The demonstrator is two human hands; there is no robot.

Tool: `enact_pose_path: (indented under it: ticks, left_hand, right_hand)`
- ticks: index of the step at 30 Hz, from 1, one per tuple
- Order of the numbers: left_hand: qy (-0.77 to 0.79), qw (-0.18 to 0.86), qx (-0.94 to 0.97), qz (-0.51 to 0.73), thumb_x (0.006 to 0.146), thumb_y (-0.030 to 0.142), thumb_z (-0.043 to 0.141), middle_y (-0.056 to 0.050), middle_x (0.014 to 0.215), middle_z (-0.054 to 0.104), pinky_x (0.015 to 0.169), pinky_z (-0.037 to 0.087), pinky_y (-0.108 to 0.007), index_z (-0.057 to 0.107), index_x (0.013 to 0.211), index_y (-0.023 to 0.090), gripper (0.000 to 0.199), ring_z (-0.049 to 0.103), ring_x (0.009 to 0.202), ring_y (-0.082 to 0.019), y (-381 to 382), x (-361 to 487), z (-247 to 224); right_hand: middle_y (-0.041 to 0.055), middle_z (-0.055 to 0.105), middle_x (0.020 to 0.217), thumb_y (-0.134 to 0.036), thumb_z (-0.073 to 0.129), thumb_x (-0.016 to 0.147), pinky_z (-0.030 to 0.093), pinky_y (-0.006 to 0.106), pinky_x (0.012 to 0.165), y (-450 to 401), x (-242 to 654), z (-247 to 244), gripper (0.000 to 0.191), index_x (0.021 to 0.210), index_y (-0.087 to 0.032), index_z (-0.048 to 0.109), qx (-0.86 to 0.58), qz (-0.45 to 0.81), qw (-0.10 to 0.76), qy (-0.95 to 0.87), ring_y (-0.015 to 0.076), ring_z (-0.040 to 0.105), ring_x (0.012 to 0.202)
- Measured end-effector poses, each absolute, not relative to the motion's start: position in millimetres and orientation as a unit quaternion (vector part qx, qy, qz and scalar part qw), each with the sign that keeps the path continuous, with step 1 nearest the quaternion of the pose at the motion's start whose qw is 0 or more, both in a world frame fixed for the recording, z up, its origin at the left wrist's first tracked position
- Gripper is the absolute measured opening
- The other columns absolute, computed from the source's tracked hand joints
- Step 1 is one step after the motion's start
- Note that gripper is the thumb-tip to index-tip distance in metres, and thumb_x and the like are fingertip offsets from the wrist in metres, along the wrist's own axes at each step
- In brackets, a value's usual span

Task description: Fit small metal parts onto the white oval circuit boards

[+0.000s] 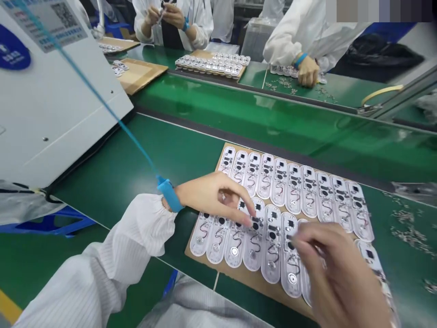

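Observation:
My left hand [213,197] reaches over the front row with its fingers curled and thumb and index finger nearly together. A small shiny bit shows inside the curl, too small to name. My right hand [337,269], slightly blurred, hovers over the right part of the same row with fingers pinched; whatever they hold is hidden. Under both hands lie white oval plastic housings [272,243] with circuit boards and thin wires, set side by side in two rows on a cardboard sheet [235,271]. A blue wrist strap [170,195] with a cord circles my left wrist.
Small metal parts [411,232] are scattered on the green table [136,159] at the right. A white machine [58,100] stands at left. Beyond a green glossy strip [218,102], two co-workers' hands work near more housings [215,66]. The blue cord crosses above the table.

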State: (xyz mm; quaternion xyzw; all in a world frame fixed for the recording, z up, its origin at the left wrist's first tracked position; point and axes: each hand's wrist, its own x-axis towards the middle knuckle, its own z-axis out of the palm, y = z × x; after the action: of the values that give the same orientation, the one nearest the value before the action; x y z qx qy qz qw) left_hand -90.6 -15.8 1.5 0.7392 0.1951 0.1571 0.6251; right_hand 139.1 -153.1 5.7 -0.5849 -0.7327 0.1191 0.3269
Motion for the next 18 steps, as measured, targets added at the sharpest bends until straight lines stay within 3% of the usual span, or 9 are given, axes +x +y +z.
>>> enact_pose_path:
  ticks: [4, 10, 14, 18]
  left_hand:
    - [0.16, 0.717, 0.669, 0.11, 0.079, 0.036, 0.078, -0.002, 0.075, 0.069, 0.052, 0.05, -0.02, 0.07, 0.091, 0.017, 0.024, 0.065, 0.066, -0.012, -18, -96, 1]
    - [0.161, 0.764, 0.611, 0.13, 0.079, 0.032, 0.078, -0.003, 0.087, 0.073, 0.056, 0.059, -0.021, 0.07, 0.097, 0.018, 0.024, 0.071, 0.082, -0.017, -8, -106, -7]
    - [0.145, 0.779, 0.599, 0.114, 0.081, 0.032, 0.077, -0.001, 0.08, 0.071, 0.056, 0.059, -0.02, 0.069, 0.088, 0.017, 0.018, 0.07, 0.075, -0.013, -5, -107, -10]
    - [0.133, 0.781, 0.606, 0.073, 0.081, 0.032, 0.076, -0.001, 0.081, 0.071, 0.05, 0.056, -0.019, 0.067, 0.084, 0.016, 0.019, 0.067, 0.068, -0.012, -1, -109, -14]
  right_hand:
    - [0.0002, 0.056, 0.086, -0.022, 0.044, 0.102, 0.043, 0.025, 0.064, -127, 89, 15, 0.011, 0.093, -0.024, 0.051, -0.512, 0.159, 0.324, -0.779, 0.0132, 0.055, 0.075]
    - [0.0007, 0.057, 0.089, -0.022, 0.046, 0.102, 0.044, 0.024, 0.066, -118, 87, 14, 0.013, 0.094, -0.025, 0.055, -0.51, 0.213, 0.331, -0.765, 0.0139, 0.056, 0.079]
    - [0.0003, 0.059, 0.091, -0.024, 0.047, 0.102, 0.045, 0.023, 0.068, -113, 84, 10, 0.012, 0.095, -0.025, 0.056, -0.509, 0.238, 0.318, -0.764, 0.0128, 0.058, 0.081]
    - [-0.0002, 0.06, 0.089, -0.024, 0.046, 0.102, 0.045, 0.023, 0.066, -112, 84, 6, 0.01, 0.097, -0.025, 0.054, -0.48, 0.179, 0.296, -0.806, 0.0127, 0.06, 0.079]
